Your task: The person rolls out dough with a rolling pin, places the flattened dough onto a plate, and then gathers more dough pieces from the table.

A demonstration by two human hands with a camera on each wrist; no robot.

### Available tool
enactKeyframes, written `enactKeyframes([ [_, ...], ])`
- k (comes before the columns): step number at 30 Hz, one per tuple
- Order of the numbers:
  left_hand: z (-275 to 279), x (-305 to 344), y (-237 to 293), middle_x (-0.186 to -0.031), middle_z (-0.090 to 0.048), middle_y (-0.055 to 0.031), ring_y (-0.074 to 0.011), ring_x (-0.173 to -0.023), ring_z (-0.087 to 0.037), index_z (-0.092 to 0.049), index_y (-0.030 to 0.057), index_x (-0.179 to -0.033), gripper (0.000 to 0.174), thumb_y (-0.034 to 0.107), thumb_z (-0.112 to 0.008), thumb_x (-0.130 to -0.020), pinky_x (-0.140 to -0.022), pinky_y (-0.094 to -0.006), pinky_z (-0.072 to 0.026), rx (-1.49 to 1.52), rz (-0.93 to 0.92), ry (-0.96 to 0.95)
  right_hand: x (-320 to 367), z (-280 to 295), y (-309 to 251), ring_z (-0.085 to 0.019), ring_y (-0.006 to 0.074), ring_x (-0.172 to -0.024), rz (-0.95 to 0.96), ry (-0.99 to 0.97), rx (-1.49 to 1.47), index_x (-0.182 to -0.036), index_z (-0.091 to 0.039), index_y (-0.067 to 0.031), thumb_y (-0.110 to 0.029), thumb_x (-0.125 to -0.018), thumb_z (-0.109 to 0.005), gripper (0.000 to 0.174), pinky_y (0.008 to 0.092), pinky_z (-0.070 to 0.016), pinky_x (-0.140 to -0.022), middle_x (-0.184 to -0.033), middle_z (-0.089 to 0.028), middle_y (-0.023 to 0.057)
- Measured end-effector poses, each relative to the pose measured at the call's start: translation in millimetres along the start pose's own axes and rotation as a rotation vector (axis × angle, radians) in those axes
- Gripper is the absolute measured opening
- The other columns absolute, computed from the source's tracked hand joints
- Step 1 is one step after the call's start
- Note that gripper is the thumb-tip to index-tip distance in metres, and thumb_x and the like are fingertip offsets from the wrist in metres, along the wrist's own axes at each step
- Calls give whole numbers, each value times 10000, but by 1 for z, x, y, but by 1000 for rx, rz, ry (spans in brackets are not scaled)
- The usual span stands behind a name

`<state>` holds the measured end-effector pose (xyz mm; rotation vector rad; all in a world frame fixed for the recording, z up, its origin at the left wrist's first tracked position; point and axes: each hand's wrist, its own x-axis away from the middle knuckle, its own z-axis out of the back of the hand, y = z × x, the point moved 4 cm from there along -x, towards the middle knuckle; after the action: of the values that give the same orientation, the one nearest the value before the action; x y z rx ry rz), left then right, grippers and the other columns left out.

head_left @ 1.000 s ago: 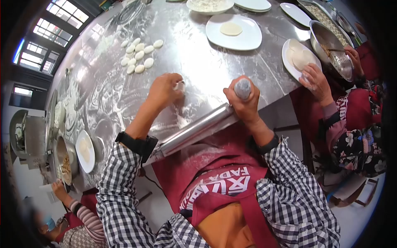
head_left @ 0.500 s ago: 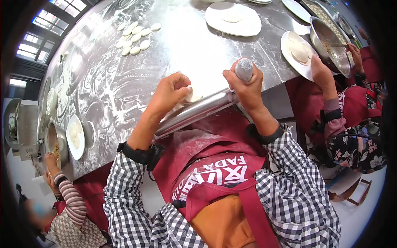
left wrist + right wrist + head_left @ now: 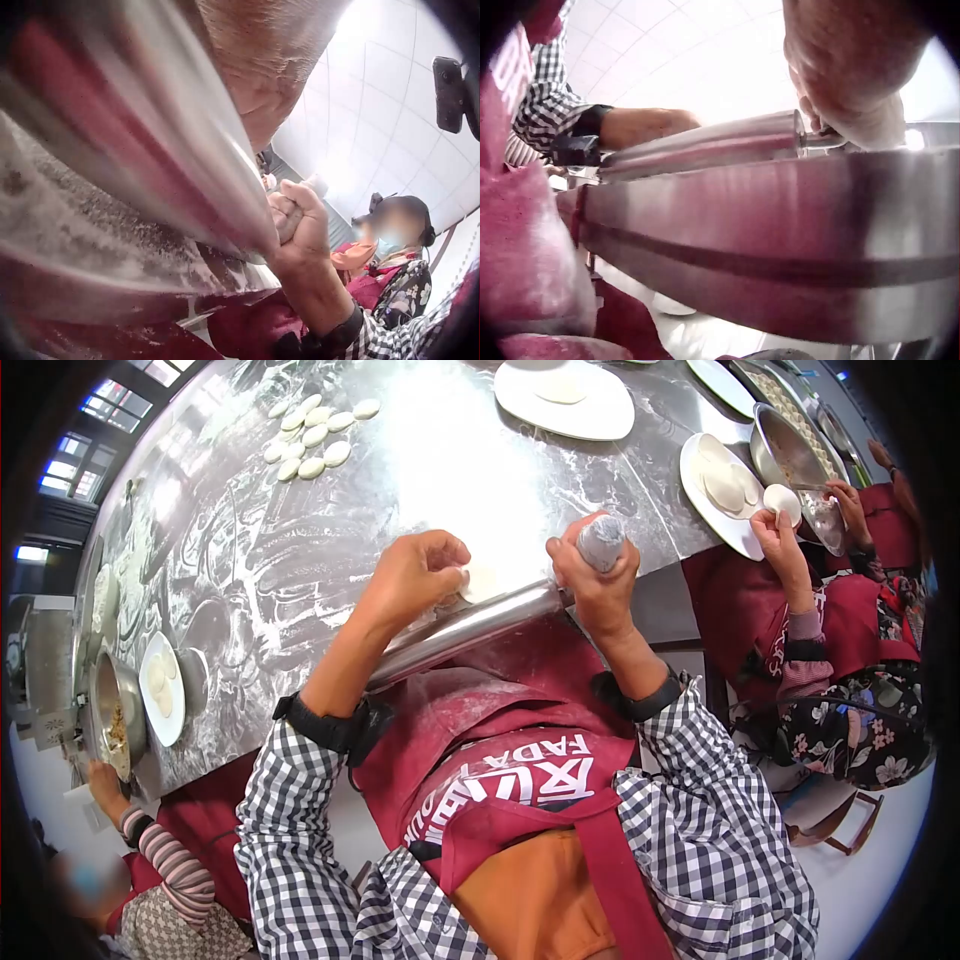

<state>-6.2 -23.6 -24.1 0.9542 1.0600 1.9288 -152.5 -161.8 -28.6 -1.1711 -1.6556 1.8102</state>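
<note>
In the head view my left hand (image 3: 415, 575) pinches the edge of a thin, pale dough round (image 3: 482, 582) with thumb and fingers. This dough lies just behind a steel rolling pin (image 3: 470, 625), along the table's near edge. My right hand (image 3: 605, 575) is wrapped round the pin's right-end handle, and a grey, floury rounded end (image 3: 602, 540) sticks out above the fist. From the right wrist view, a short metal shaft (image 3: 825, 139) runs from the roller into that hand. The left wrist view shows the roller large and blurred, hiding the dough.
Several small dough pieces (image 3: 315, 435) sit on the floury steel table (image 3: 250, 540). Beyond is a white plate (image 3: 610, 420) with one wrapper. At right, another person's hand (image 3: 785, 555) holds a wrapper near a plate (image 3: 692, 490) and filling bowl (image 3: 785, 455). Someone works at left by another bowl (image 3: 105, 705).
The left hand, blurred at first, now pinches the dough edge, with the round showing to its right. The right hand still grips the handle. The neighbour at right has lifted a wrapper.
</note>
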Motion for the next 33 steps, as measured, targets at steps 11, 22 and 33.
enactKeyframes([
  [11,0,-12,11,-745,-652,-129,-242,-671,-620,-656,19,-863,200,129,-554,-731,-649,-331,-478,-306,-153,125,-33,-21,10,-464,104,-540,115,31,81,-710,-497,-29,-87,-685,-663,178,295,-414,-513,-589,-506,25],
  [22,2,2,23,-716,-606,-105,-189,-666,-589,-626,16,-896,199,159,-519,-808,-643,-325,-453,-462,-221,160,-46,-34,13,-448,93,-540,134,32,55,-707,-501,-39,-92,-680,-667,176,283,-405,-509,-595,-502,8],
  [33,9,-1,-6,-736,-652,-116,-189,-693,-623,-636,-1,-894,208,100,-574,-723,-655,-297,-478,-55,24,23,12,8,-2,-483,96,-534,66,27,49,-709,-499,-27,-76,-691,-671,180,280,-414,-507,-587,-517,9],
])
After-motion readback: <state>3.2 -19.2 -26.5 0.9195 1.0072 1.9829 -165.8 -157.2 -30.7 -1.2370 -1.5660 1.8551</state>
